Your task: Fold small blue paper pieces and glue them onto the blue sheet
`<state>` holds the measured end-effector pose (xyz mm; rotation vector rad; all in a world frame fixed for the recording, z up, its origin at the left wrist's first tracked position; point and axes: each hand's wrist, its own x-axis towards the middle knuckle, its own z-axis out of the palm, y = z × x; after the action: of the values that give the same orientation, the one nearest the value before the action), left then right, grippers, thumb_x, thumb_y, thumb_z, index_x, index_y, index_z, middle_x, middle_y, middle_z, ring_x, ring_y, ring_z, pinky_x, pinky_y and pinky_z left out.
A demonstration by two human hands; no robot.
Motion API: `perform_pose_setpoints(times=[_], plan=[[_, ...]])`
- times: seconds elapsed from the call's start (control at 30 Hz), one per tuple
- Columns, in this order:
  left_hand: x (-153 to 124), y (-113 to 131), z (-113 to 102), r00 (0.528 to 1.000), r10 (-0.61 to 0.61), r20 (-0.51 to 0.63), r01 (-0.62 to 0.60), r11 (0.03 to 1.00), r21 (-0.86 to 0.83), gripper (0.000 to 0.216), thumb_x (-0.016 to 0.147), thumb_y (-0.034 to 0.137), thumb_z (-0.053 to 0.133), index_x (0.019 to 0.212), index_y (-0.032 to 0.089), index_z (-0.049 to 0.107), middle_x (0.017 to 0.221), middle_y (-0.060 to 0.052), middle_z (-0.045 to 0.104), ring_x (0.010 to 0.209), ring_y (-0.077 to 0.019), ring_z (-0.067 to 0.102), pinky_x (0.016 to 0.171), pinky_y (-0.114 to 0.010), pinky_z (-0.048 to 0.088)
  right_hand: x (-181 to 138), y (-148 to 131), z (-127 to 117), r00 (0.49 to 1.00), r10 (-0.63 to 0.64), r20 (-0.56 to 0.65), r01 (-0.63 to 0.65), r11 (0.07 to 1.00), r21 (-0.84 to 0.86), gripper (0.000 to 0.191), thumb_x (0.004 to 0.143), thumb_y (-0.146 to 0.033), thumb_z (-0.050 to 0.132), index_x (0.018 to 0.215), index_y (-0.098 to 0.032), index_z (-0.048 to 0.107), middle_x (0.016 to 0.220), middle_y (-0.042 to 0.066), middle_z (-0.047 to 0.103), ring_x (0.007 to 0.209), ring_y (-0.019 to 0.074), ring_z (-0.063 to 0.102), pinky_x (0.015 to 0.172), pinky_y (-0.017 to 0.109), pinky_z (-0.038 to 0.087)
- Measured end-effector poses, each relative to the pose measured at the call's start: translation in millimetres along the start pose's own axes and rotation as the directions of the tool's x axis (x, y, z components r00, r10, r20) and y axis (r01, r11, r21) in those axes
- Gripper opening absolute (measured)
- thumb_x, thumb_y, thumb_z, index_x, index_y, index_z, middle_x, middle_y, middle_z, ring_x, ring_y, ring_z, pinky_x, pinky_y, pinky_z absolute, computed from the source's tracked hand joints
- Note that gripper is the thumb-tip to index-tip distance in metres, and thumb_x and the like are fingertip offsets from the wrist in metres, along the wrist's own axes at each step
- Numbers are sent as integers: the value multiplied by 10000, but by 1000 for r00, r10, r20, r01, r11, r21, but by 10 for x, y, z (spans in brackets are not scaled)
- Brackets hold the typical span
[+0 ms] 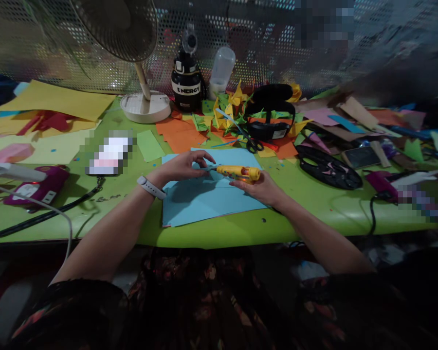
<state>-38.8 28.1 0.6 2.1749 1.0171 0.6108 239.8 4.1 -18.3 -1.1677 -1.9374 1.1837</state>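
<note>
My right hand (pixel 265 188) is wrapped around a yellow glue gun (pixel 235 171), whose tip points left and has an orange glow near its handle end. My left hand (pixel 184 165), with a pale watch band on the wrist, pinches a small piece of blue paper (pixel 210 168) right at that tip. Whether the tip touches the piece I cannot tell. Both hands are above light blue paper sheets (pixel 190 209) lying on the green table (pixel 222 237).
Behind the sheets lie scissors (pixel 254 145), orange paper (pixel 178 133) and folded yellow-green paper shapes (pixel 237 99). A fan (pixel 146 107), a black bottle (pixel 186 87) and a clear bottle (pixel 222 68) stand farther back. A phone (pixel 111 150) lies left; a black tray (pixel 328 167) sits right.
</note>
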Motion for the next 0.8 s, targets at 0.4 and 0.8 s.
perform_pose_setpoints(times=[0.4, 0.8], plan=[[6, 16, -3, 1000, -7, 6, 7, 1000, 2, 385, 810, 341, 677, 1159, 186, 627, 941, -46, 710, 880, -168, 672, 787, -288, 488, -9, -55, -7, 999, 39, 10, -39, 999, -2, 537, 725, -562, 761, 1083, -163, 741, 732, 20, 615, 589, 107, 428, 529, 289, 448], [6, 1, -1, 1000, -15, 16, 15, 1000, -13, 403, 815, 366, 681, 1171, 186, 622, 954, -41, 705, 905, -177, 668, 805, -292, 488, -8, -40, -2, 999, 30, 14, -30, 1000, -5, 559, 720, -590, 747, 1088, -169, 730, 701, 0, 593, 580, 109, 436, 506, 273, 445]])
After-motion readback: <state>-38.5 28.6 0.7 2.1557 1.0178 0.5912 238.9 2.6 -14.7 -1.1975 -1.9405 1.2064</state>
